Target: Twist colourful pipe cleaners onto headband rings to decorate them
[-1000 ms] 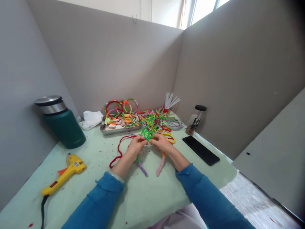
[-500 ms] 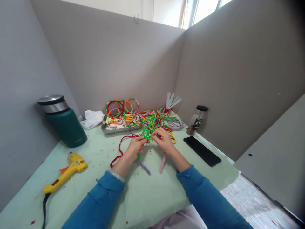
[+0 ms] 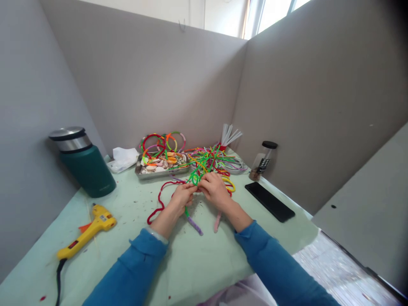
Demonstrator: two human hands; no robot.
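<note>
Both hands meet over the table's middle. My left hand (image 3: pixel 183 197) pinches a green pipe cleaner (image 3: pixel 195 179) that is bent into small loops. My right hand (image 3: pixel 214 189) closes on the same green piece from the right, its fingertips touching those of the left. A purple fuzzy end (image 3: pixel 194 225) joined to green hangs below my left hand, and a pink fuzzy end (image 3: pixel 217 222) shows below my right hand. A long red pipe cleaner (image 3: pixel 160 197) curves on the table left of my left hand. My fingers hide part of the green loops.
Behind the hands are a metal tray (image 3: pixel 162 173) of shells with colourful rings (image 3: pixel 154 135) and a pile of pipe cleaners (image 3: pixel 212 157). A green bottle (image 3: pixel 92 170) and yellow glue gun (image 3: pixel 87 233) lie left; a black phone (image 3: pixel 269 201) and clear jar (image 3: pixel 262 162) are right.
My right hand has moved slightly left and its fingers have closed in against my left fingertips, covering more of the green loops. The left hand has barely moved.
</note>
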